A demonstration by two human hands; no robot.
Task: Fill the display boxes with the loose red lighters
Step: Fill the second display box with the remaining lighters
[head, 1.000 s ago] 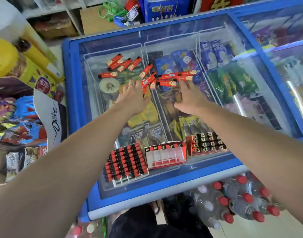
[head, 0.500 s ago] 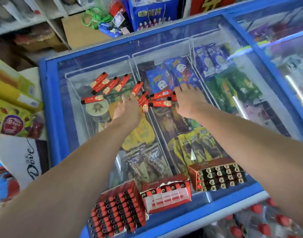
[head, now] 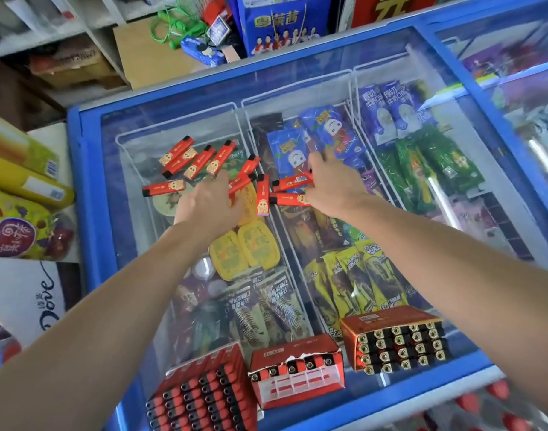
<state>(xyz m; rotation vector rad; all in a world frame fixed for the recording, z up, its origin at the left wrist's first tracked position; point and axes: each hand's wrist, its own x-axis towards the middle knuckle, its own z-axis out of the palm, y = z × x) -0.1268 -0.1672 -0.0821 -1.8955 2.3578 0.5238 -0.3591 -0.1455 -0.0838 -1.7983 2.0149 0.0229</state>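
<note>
Left hand [head: 209, 206]: my fingers spread flat, touching the loose red lighters [head: 201, 161] mid-frame on the freezer lid [head: 136, 244].
Right hand [head: 331, 185]: grasping two lighters.
Method: I should sweep the scatter together before lifting.
Display boxes [head: 297, 368]: bottom centre, well apart from both hands.

Ten loose lighters [head: 177, 154], three display boxes [head: 297, 371], two hands [head: 209, 206]

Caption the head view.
Both hands gather loose red lighters on the glass freezer lid above three display boxes.
</note>
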